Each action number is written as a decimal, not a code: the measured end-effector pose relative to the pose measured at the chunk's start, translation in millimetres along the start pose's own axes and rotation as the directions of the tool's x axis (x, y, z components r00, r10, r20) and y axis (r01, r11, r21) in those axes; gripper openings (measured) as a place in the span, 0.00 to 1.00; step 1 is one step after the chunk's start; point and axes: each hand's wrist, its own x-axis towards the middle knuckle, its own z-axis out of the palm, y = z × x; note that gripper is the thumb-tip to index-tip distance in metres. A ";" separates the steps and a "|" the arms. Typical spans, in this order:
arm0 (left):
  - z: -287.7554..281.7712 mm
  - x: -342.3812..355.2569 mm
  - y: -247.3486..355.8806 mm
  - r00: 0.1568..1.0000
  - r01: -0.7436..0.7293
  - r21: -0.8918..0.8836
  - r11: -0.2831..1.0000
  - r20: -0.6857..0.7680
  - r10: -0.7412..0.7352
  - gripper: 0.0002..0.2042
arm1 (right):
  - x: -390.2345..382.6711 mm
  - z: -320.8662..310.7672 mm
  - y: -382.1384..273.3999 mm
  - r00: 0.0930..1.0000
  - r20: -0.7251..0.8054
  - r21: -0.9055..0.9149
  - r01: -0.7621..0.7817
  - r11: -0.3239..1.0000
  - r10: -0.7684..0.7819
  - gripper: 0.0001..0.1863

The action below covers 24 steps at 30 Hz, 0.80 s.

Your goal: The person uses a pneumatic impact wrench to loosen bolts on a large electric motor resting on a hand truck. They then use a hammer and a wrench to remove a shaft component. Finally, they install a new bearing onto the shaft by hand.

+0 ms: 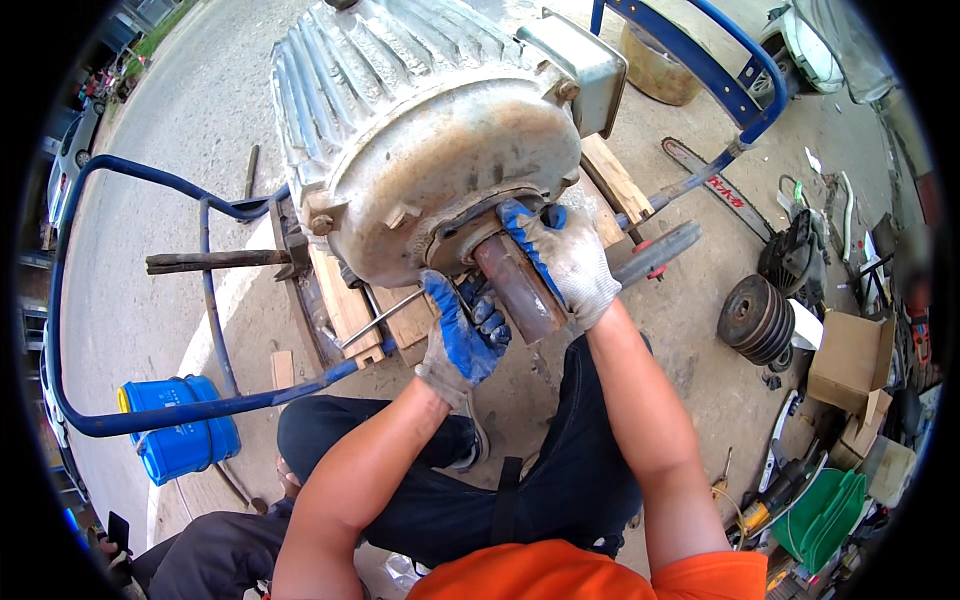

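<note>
A large grey finned electric motor (450, 150) lies on wooden blocks, its rusty shaft (518, 290) pointing toward me. Both my hands wear white knit gloves with blue coating. My right hand (572, 258) grips the shaft from the right, its fingers reaching to the round end cover (450, 235). Left of the shaft, my left hand (460, 335) has its fingers curled, with a thin metal rod (385, 318) running into its grip. The rod's far end inside the hand is hidden. A metal terminal box (585, 65) sits on the motor's right side.
A blue tubular frame (207, 270) surrounds the motor. To the left stands a blue bucket (180, 425). On the right lie a chainsaw (725, 190), a grooved pulley (757, 320), a cardboard box (850, 360) and a green container (820, 520). Another person's dark-clothed leg (215, 550) is at lower left.
</note>
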 end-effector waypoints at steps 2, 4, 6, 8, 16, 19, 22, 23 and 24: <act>-1.6 2.8 -1.3 1.000 -0.018 0.023 1.000 0.014 0.018 0.45 | 0.9 2.6 6.8 0.998 -0.040 0.010 0.045 0.999 -0.045 0.18; -4.0 5.4 -1.7 0.999 -0.020 0.044 0.999 0.036 0.019 0.46 | 2.6 7.2 18.8 0.993 -0.099 0.092 0.072 0.993 -0.063 0.26; -4.9 6.5 -1.7 0.999 -0.004 0.048 0.999 0.044 0.002 0.46 | 1.7 7.7 20.9 0.990 -0.142 0.019 -0.001 1.000 0.004 0.30; -5.4 6.0 0.6 0.999 0.018 0.040 0.999 0.038 -0.020 0.45 | -1.3 8.1 14.5 0.985 -0.166 -0.066 -0.063 0.996 0.052 0.32; -5.5 -1.1 4.0 0.995 0.039 0.058 0.998 0.089 -0.044 0.38 | -12.6 -0.3 11.5 0.978 -0.117 0.030 -0.171 0.985 0.173 0.30; -23.4 -0.1 13.2 0.982 0.046 0.062 0.997 0.182 -0.056 0.39 | -12.9 -2.8 -23.4 0.972 -0.055 0.009 -0.228 0.974 0.228 0.30; -4.5 3.9 2.2 0.999 -0.019 0.074 0.997 0.051 0.015 0.41 | -11.8 4.5 9.0 0.974 -0.224 -0.192 -0.022 0.981 -0.022 0.27; -4.8 3.1 2.9 0.995 -0.026 0.075 0.997 0.102 0.019 0.42 | -11.2 7.6 9.0 0.968 -0.244 -0.217 -0.001 0.976 -0.053 0.27; -4.3 2.6 3.3 0.988 -0.034 0.076 0.996 0.152 0.022 0.43 | -10.5 6.9 6.9 0.973 -0.231 -0.183 -0.042 0.982 -0.001 0.27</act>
